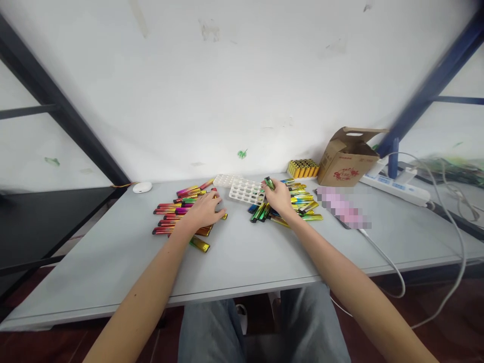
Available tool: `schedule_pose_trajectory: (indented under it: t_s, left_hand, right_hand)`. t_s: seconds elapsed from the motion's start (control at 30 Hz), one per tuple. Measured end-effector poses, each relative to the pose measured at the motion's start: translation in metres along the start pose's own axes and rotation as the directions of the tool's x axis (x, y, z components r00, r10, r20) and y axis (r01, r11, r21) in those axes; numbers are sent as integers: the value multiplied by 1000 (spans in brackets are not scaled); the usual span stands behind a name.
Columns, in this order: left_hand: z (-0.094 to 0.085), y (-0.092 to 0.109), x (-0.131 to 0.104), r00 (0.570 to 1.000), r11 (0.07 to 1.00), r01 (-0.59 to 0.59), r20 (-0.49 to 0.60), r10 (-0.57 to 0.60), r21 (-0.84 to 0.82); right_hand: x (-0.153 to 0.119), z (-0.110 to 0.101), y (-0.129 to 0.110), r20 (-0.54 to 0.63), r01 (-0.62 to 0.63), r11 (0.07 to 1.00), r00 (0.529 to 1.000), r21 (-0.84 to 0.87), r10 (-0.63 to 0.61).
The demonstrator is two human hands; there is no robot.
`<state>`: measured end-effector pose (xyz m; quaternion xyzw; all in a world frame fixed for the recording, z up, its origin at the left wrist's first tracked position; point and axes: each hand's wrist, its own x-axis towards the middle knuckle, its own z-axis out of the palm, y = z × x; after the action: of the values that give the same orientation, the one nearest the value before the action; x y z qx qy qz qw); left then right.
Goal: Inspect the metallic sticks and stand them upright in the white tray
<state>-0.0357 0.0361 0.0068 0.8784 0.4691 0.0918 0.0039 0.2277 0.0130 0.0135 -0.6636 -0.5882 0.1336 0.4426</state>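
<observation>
My right hand (279,197) is closed on a green metallic lighter (269,182), its dark end tilted up beside the white tray (242,191) with oval holes. Under and around that hand lies a loose pile of green, blue and gold lighters (312,217). My left hand (204,207) rests over a second pile, of red, pink and gold lighters (166,223), with thumb and fingers apart. Its palm hides part of this pile. A gold lighter (200,244) lies nearest the front. Behind the tray is another pale holed tray (224,180).
At the wall stands a block of upright yellow-orange lighters (303,169), beside an open cardboard box (342,164). To the right are a phone-like item (342,206) on a white cable and a power strip (397,189). A white earbud case (142,187) sits at the left.
</observation>
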Motion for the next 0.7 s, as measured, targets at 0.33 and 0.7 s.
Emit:
schedule_pose_trajectory:
  t_s: [0.33,0.7]
  left_hand:
    - [-7,-2,-4,999,999,30,13,-29,-33]
    - [-9,9,-7,996,994,-33,-84,24,-106]
  right_hand:
    - [12,28,-7,102,105,992,988,76,-113]
    - [21,10,2,319,269,963,914,-11,-251]
